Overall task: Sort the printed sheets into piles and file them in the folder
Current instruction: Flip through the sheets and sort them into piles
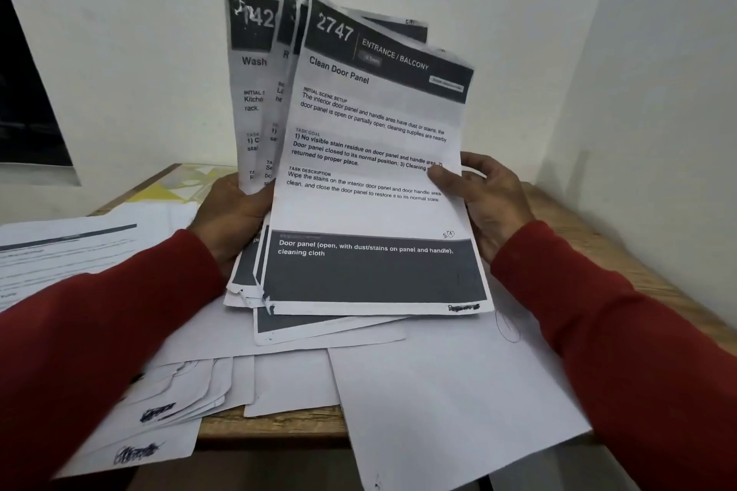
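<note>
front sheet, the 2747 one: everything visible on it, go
The front sheet is white printed paper, headed "2747, Entrance / Balcony, Clean Door Panel" on a dark band, with text blocks and a dark box at the bottom. It is slightly creased and stands tilted, fanned in front of other sheets. The right hand pinches its right edge, thumb on the front. The left hand holds the fan at its left edge. Its lower edge lies over loose papers on the table.
</note>
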Motion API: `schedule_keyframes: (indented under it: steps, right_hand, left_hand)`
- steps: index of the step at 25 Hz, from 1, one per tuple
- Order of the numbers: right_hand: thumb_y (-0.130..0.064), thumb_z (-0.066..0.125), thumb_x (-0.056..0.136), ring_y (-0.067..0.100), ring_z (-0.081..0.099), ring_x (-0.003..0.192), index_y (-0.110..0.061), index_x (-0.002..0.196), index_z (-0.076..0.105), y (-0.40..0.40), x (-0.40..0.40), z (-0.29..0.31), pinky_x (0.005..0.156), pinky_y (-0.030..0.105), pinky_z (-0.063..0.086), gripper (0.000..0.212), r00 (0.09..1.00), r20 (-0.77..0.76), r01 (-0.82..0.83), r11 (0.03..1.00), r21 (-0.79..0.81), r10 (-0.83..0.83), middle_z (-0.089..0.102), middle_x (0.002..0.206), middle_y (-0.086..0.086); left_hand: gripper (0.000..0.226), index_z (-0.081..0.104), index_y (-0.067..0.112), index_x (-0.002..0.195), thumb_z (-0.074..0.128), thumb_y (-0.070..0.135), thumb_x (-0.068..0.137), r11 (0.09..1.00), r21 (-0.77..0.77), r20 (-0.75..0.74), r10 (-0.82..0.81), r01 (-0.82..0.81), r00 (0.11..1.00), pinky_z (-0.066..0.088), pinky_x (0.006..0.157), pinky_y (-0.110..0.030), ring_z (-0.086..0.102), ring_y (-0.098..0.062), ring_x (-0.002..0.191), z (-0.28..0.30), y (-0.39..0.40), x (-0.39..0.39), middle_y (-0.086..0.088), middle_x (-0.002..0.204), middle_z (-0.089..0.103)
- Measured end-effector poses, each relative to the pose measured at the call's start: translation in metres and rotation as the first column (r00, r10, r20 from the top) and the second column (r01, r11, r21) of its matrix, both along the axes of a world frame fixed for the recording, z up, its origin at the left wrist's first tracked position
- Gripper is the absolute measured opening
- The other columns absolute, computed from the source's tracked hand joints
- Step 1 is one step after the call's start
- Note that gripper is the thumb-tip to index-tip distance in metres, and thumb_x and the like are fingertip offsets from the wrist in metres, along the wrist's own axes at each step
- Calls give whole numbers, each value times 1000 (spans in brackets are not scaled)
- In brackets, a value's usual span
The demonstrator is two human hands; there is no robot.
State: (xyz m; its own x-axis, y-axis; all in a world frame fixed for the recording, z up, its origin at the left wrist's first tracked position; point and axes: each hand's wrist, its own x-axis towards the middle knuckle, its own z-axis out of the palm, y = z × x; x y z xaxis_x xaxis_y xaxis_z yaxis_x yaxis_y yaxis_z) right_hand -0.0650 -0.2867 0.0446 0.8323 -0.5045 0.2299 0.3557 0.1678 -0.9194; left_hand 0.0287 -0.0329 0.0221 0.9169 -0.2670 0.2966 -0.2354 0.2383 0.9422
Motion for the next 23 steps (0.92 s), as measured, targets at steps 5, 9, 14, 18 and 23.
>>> schedule_keyframes:
  steps: [5,9,14,18,23]
  right_hand:
    - [-2,73,84,26,74,80,-1,100,70,-5,1,0,76,38,61,16,999,4,41,987,-156,-41,76,95,15]
    - [-16,75,84,17,63,71,-9,84,73,-44,3,9,67,30,53,6,935,61,351,883,-312,-350,70,80,5]
    - [-27,65,84,7,30,55,-9,56,40,-104,-25,15,58,26,29,42,544,54,787,488,-378,-837,35,56,-2]
    - [-18,67,85,2,34,49,-19,53,49,-86,-18,13,56,23,33,36,665,136,711,567,-416,-734,42,47,-11]
    - [-3,68,89,19,66,76,-5,96,73,-15,3,8,72,30,56,9,959,209,237,945,-224,-191,74,84,8]
  left_hand:
    - [39,73,14,99,76,37,67,998,-49,-27,-41,40,999,60,80,-38,74,-25,91,3,0,-4,-8,101,77]
    - [25,71,14,104,72,24,81,995,-102,-21,-22,19,1000,61,69,-29,75,-17,83,7,0,-5,-4,99,77]
    - [22,68,17,107,64,26,87,981,-192,46,-31,39,998,59,70,-27,74,-13,87,18,5,-12,3,98,78]
    - [17,65,17,105,58,25,91,979,-200,108,-12,33,994,58,68,-20,72,-3,78,23,5,-17,12,85,77]
    - [18,70,16,106,65,25,92,991,-132,40,14,-8,999,59,72,-24,74,-11,87,14,5,-6,3,98,78]
